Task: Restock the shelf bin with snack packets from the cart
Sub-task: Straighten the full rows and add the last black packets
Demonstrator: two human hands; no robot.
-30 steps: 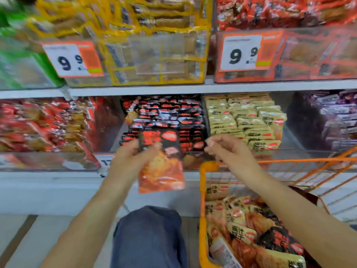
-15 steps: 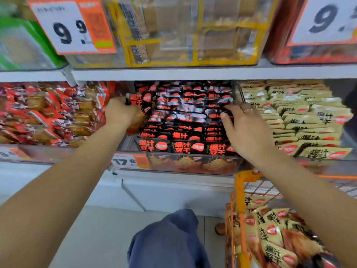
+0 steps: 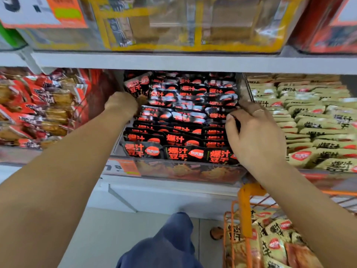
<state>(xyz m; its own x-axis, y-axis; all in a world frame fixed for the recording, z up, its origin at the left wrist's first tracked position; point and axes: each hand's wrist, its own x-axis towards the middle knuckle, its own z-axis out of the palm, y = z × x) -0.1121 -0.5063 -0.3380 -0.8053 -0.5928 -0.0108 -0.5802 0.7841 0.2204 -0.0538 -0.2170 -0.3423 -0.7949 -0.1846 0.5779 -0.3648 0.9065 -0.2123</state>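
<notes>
Head view: the step in hand looks to be the placing itself; the left hand [image 3: 121, 105] is deep at the back left of the bin [image 3: 185, 171], fingers curled round a black packet [image 3: 137, 85] that stands upright against the bin's left wall, its lower part hidden behind the knuckles; the right hand [image 3: 253, 136] is at the bin's right side, thumb and bent fingers pinching the edges of the packets in the right-hand column, as if holding the rows [image 3: 183, 120] back to make room; the bin is already well filled with overlapping black packets, front row upright against the clear front lip

Both arms reach forward and up from the bottom corners, the left forearm long and straight, the right wrist bent so the back of the hand faces the camera; a ring shows on one right finger

Next, I judge, the packet must be pushed down into the left column and let go, level with its neighbours, then a hand must drop to the cart [image 3: 244, 209] at lower right, where yellow packets [image 3: 274, 242] lie heaped behind the orange wire rim; whether more black ones are there I cannot tell; the yellow ones belong, it seems, to the neighbouring bin of yellow stock [image 3: 313, 120]
</notes>
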